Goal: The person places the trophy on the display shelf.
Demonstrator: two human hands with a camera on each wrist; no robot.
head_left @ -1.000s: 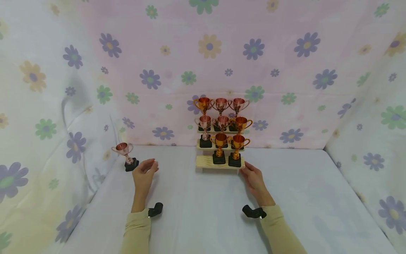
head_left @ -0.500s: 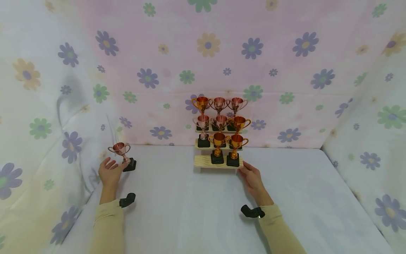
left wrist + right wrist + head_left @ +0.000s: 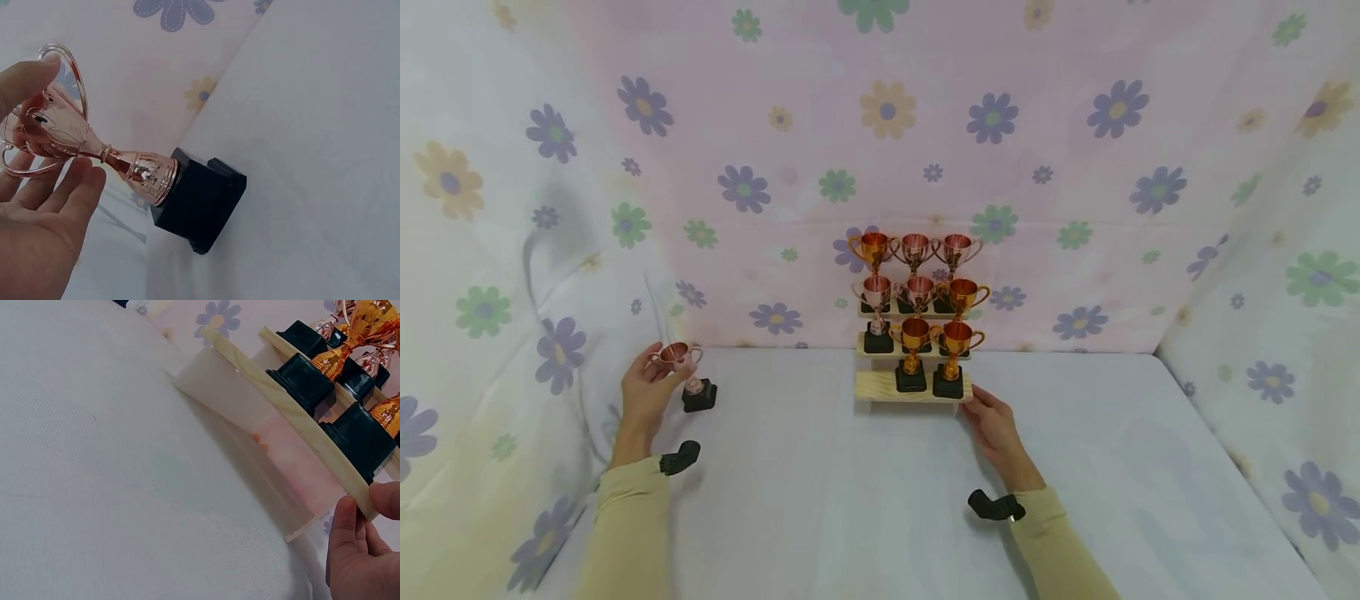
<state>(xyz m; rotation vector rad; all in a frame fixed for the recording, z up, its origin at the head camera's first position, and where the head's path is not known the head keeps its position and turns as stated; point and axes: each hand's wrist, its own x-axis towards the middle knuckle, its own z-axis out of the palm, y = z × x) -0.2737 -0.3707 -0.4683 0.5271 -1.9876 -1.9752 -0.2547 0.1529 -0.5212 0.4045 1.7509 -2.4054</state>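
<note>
At the left of the table a rose-gold trophy cup [image 3: 56, 128] on a black base [image 3: 699, 395] stands with my left hand [image 3: 646, 393] round its bowl. The left wrist view has the thumb at one handle and the fingers along the bowl's other side. My right hand [image 3: 997, 425] pinches the right end of the lowest shelf [image 3: 294, 419] of a three-step wooden display stand, thumb on top and fingers beneath. Two gold trophy cups [image 3: 915, 335] stand on that shelf's middle and right, beside bare wood [image 3: 875, 386] at its left end.
Rose-gold and gold trophies fill the stand's middle and top shelves, such as a rose-gold one [image 3: 877, 293] at middle left. A white cloth [image 3: 820, 500] covers the table. Flowered fabric [image 3: 745, 250] hangs behind and at both sides.
My left hand has moved left to the lone rose-gold trophy and closed round its bowl. My right hand keeps its hold on the stand, and the head view has shifted slightly.
</note>
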